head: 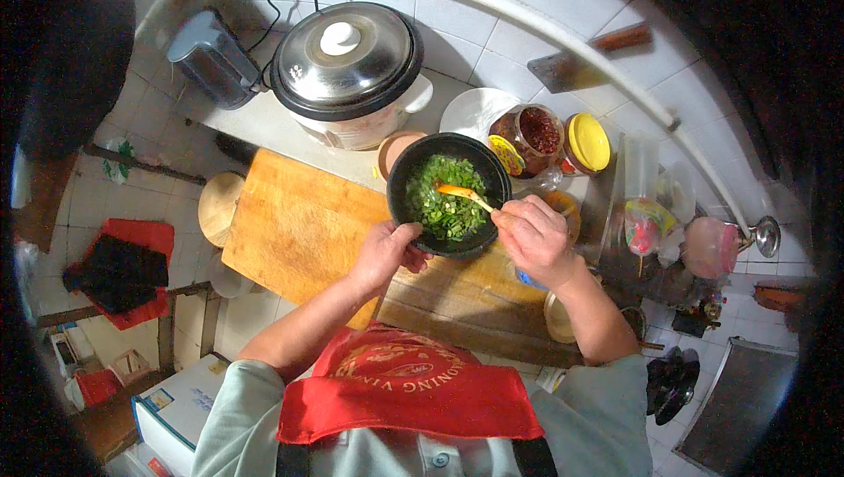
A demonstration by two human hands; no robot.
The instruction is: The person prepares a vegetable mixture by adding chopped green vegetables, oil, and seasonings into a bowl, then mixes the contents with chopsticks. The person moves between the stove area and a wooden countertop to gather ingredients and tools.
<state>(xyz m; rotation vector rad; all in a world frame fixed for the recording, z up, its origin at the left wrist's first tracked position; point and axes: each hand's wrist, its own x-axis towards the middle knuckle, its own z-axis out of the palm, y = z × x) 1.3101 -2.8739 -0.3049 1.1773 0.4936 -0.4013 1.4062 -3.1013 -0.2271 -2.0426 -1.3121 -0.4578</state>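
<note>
My left hand (390, 246) grips the near left rim of a dark bowl (400, 173), thumb over the edge. Chopped green vegetables (455, 213) fill the bottom of the bowl. In my right hand (535, 236) is the pale handle of a small spoon (465, 193); its orange-stained end rests among the greens. The bowl is above the right part of a wooden cutting board (297, 226); whether it touches the board I cannot tell. Just beyond my right hand stands an open jar (527, 141) of dark red chili paste.
A lidded electric cooker (349, 75) and a grey kettle (214, 58) stand at the back left. Behind the bowl are a white plate (471, 111) and a yellow-lidded jar (588, 144). A cleaver (573, 68) hangs by the white wall pipe (527, 12). A round wooden board (221, 208) lies at left.
</note>
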